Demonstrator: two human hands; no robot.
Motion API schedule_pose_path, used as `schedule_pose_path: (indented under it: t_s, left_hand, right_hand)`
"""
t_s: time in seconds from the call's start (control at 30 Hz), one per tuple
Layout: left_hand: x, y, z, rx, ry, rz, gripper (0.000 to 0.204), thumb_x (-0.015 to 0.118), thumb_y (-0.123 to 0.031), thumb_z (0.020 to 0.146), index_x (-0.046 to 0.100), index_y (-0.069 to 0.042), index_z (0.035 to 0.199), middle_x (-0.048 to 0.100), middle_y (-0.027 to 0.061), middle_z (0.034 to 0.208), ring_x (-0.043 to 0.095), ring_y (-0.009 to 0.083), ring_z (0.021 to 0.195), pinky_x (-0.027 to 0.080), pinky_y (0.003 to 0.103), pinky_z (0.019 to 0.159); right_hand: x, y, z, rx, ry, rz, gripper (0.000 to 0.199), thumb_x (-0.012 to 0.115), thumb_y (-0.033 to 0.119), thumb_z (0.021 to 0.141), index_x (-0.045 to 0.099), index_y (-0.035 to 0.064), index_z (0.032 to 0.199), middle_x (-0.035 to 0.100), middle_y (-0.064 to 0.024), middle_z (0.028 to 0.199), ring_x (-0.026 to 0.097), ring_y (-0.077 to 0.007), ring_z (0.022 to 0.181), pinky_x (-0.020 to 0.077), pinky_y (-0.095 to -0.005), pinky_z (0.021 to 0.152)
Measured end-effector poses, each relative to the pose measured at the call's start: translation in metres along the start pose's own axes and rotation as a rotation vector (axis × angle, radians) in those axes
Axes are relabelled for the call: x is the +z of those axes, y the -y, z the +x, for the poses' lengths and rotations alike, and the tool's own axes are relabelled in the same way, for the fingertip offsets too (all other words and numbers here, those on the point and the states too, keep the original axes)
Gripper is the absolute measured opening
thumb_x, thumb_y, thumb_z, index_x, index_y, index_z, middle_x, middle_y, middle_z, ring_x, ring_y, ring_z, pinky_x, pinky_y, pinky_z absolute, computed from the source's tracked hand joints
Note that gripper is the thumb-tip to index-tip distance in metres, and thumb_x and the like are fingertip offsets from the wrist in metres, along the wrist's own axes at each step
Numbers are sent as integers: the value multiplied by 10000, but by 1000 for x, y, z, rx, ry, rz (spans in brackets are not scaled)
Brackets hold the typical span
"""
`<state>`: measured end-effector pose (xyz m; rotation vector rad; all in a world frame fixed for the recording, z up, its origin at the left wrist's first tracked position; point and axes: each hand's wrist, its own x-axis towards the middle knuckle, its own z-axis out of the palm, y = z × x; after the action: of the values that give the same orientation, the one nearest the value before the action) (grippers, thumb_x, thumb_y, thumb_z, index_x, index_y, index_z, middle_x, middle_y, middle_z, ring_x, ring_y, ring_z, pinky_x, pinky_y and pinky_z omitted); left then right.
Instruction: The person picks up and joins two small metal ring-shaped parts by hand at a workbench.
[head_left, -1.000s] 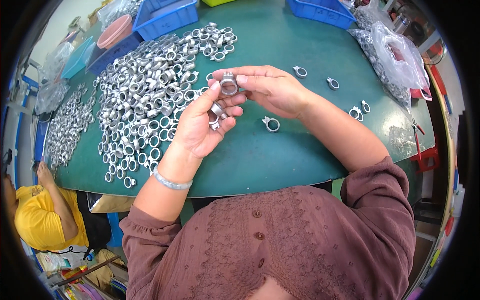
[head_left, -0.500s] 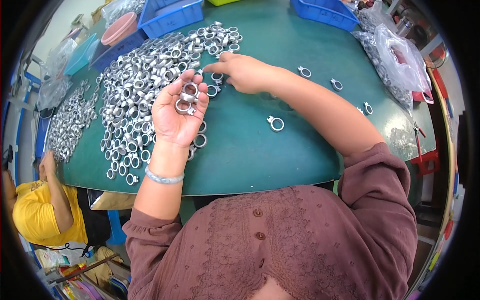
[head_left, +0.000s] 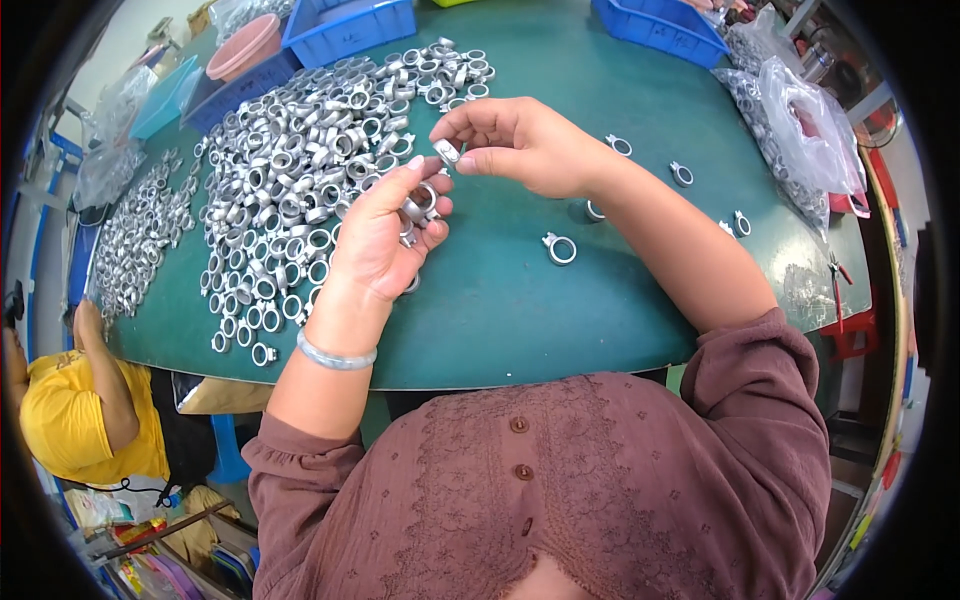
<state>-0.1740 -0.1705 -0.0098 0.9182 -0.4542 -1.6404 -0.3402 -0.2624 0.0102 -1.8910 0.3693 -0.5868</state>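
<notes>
Cupped palm up, my left hand (head_left: 372, 245) has its fingers curled around a few small silver metal rings (head_left: 422, 200), each with a small lug on its side. Just above its fingertips, my right hand (head_left: 535, 150) pinches one metal ring (head_left: 446, 152) between thumb and fingers, its side turned toward me. Behind and left of my hands spreads a large heap of the same rings (head_left: 290, 175) on the green table (head_left: 490, 320). One loose ring (head_left: 561, 249) lies below my right forearm, and another is partly hidden by that arm.
More loose rings (head_left: 681, 174) lie to the right. Blue bins (head_left: 350, 35) and a pink basin (head_left: 245, 48) stand at the back. Plastic bags of rings (head_left: 785, 150) and red-handled pliers (head_left: 838, 275) are at the right edge. A person in yellow (head_left: 90, 420) sits at left beside a smaller heap.
My right hand has lifted off the table's rings and come to my left hand, now pinching a ring. My left hand has shifted right and turned, its fingers curling more over its rings.
</notes>
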Motion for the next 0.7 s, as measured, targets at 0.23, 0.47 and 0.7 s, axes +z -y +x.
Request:
schedule_pose_path:
  t_s: [0.23,0.47,0.7]
  left_hand:
    - [5,3,-4,-35,136,-23,286,495,-309,861,556,-39,929,559,39,772,527,118,656,410,212,495]
    - [6,6,-6,-42,160,15,264,477,-315,868,547,-69,934,558,41,801,514,134,670,392,203,465]
    - [4,6,-5,-11,159,-40,224,529,-279,845,552,-63,900,570,51,789,538,130,657,424,210,501]
  right_hand:
    - [4,5,-10,7,-12,190,295,547,105,808,531,26,1091,563,-25,954,491,-92,877,402,-258,793]
    - [5,-5,-13,143,36,429,306,561,208,822,553,42,1078,580,-5,946,496,-83,809,405,-226,720]
    - [3,1,-13,122,-46,341,282,571,131,802,559,32,1066,585,-17,943,506,-86,797,413,-229,707]
